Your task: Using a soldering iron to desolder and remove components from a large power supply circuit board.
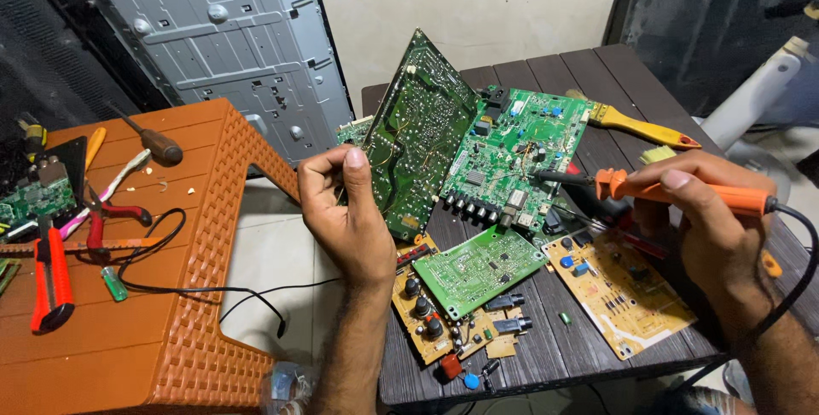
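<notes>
My left hand (341, 210) grips the lower left edge of a large green circuit board (418, 133) and holds it tilted upright over the dark slatted table (563, 347). My right hand (699, 210) holds an orange soldering iron (682, 191) like a pen. Its dark tip points left toward a second green board (520, 146) lying flat beside the tilted one. A black cord runs from the iron's back end past my right wrist.
Smaller green (478, 268) and yellow boards (618, 289) lie on the table front, with a yellow-handled brush (640, 127) behind. An orange plastic stool (128, 296) at left carries pliers, a utility knife, a screwdriver and wire. A grey metal panel (230, 40) leans behind.
</notes>
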